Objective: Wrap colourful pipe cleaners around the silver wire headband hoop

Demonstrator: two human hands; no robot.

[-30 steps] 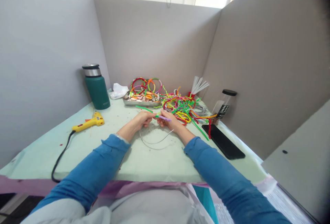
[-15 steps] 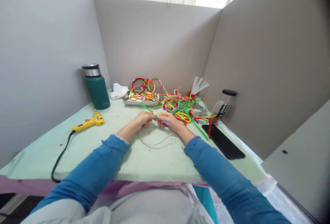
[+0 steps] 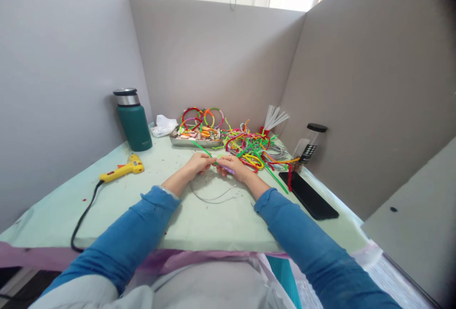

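The fingers (image 3: 211,160) of the left hand (image 3: 196,163) are drawn together, thumb against forefinger, pinching a fuzzy green strand (image 3: 202,147) at the middle of the frame. From where I stand, in this one head view, the right hand (image 3: 235,165) looks closed too, its fingertips all but meeting the left's, with a short purple strip (image 3: 228,170) lying along its curled fingers.

What matters here, to my eye, is the line those two pieces make. The green strand's long axis runs from the meeting fingertips toward the upper left, its free end pointing at the metal tray (image 3: 195,143); the left hand is the nearer to that end. The purple strip slants the other way, toward the lower right, and the right hand has it. Whether green and purple are joined between the fingertips I can't tell; the fingers cover the spot.

Below the hands, in the lower middle, a thin grey wire (image 3: 208,201) curves out from under the left hand and sweeps rightward, its bow toward the bottom of the frame. Where its upper part meets the fingers is hidden. Right of centre, just beyond the right hand, lies a tangle of coloured strands (image 3: 249,144).
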